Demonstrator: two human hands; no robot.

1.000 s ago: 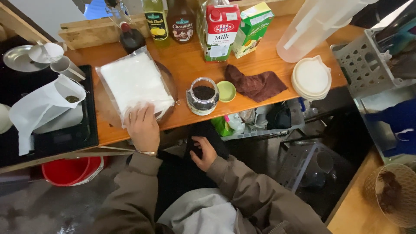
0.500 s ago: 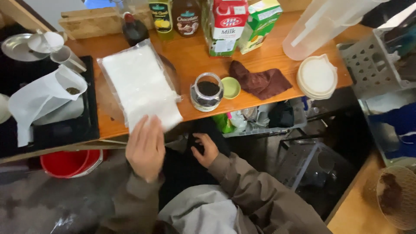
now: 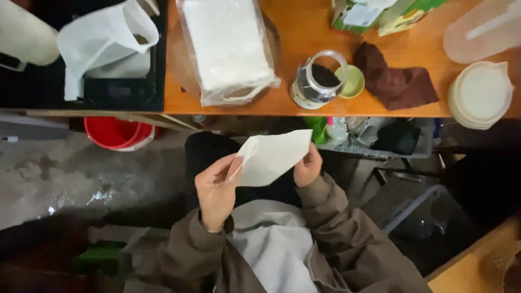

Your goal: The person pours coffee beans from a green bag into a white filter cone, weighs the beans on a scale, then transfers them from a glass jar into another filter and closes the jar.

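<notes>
Left hand (image 3: 216,190): raised in front of the body, below the counter's front edge, thumb and fingers pinched on the left end of a white paper filter (image 3: 271,157).
Right hand (image 3: 307,167): closed on the filter's right edge, fingers curled behind the paper.
Paper filter: a single flat sheet, stretched between both hands in the air, clear of the counter (image 3: 282,106) and just in front of its front edge.
Step in hand: judging by the grip, the filter is being handled flat, ready for folding or opening; it is not yet shaped into a cone.
Next move calls for: a light pinch along the seam, the two hands working against each other without tearing the thin paper.
Pack of filters (image 3: 228,49): clear plastic bag of white sheets, lying on the counter near its front edge, directly beyond the left hand.
Glass jar (image 3: 317,78): open, dark grounds inside, at the front edge beyond the right hand; a small green lid (image 3: 353,81) touches its right side.
Brown cloth (image 3: 396,81): crumpled, right of the lid.
White lids (image 3: 480,95): stacked near the counter's right end.
Black tray (image 3: 108,92): at the counter's left end, carrying a white dripper (image 3: 108,38) lined with paper.
Red bucket (image 3: 116,133): on the floor below the tray.
</notes>
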